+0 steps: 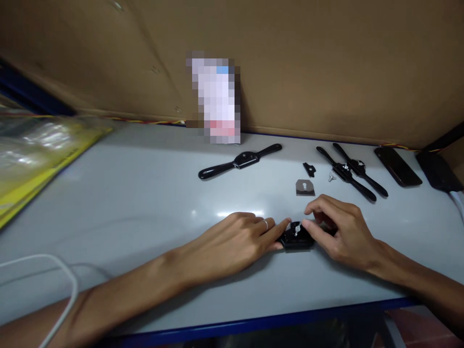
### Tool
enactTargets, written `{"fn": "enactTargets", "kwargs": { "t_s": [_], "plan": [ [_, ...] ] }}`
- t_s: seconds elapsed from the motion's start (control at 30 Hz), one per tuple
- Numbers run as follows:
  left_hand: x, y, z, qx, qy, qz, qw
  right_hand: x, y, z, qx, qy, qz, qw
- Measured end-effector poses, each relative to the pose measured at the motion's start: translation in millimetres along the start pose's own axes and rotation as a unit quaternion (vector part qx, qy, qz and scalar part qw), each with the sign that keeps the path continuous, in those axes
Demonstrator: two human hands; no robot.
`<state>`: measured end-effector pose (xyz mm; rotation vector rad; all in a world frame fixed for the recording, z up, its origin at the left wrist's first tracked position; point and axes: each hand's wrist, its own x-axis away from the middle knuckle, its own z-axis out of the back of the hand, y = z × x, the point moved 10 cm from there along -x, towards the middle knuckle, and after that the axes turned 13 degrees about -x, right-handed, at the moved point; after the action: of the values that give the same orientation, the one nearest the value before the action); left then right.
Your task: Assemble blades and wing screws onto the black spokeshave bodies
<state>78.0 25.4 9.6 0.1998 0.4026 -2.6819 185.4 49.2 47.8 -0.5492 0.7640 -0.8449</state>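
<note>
A black spokeshave (296, 237) lies near the front of the grey table, a silver wing screw (297, 229) on its middle. My left hand (250, 234) is closed over its left handle, the index fingertip resting by the body. My right hand (340, 232) hovers at the other end, thumb and index finger apart close to the screw; its other fingers are partly hidden, as is the right handle. Behind lie a steel blade (305, 188), a small black cap plate (309, 169) and a loose wing screw (331, 177).
Another spokeshave body (246, 158) lies at the back, and two spokeshaves with screws (348, 176) lie at the right. Beside them are a dark phone (398, 166) and a black object (438, 171). Plastic packets (43, 150) sit left; a white cable (70, 275) crosses my left forearm.
</note>
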Motion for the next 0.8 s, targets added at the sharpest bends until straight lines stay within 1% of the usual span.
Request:
{"fn": "enactTargets", "kwargs": {
  "t_s": [0.1,0.2,0.27,0.37,0.5,0.63,0.73,0.8],
  "plan": [
    [0.0,-0.3,0.6,0.002,0.002,0.001,1.0,4.2,-11.0,-6.3,0.082,-0.019,0.039,0.996],
    [0.7,-0.2,-1.5,-0.006,-0.007,0.002,1.0,7.9,-21.0,-13.7,0.114,-0.04,0.077,0.99],
    [1.1,-0.1,-1.8,-0.008,-0.009,0.003,1.0,8.6,-21.9,-14.1,0.119,-0.039,0.077,0.989],
    [0.6,0.4,0.0,-0.007,-0.005,0.002,1.0,8.4,-17.2,-12.1,0.128,-0.028,0.053,0.99],
    [-0.5,-0.4,0.6,-0.002,-0.004,0.006,1.0,8.5,-13.9,-15.3,0.121,-0.042,0.039,0.991],
    [0.1,-0.6,-1.6,-0.004,-0.003,0.008,1.0,8.9,-18.6,-20.8,0.089,-0.081,0.067,0.99],
    [0.4,-0.3,-3.3,-0.008,-0.008,0.007,1.0,8.4,-19.9,-18.8,0.039,-0.089,0.075,0.992],
    [0.0,-0.3,-2.5,-0.007,-0.006,0.008,1.0,8.3,-19.8,-17.4,0.029,-0.091,0.078,0.992]
  ]
}}
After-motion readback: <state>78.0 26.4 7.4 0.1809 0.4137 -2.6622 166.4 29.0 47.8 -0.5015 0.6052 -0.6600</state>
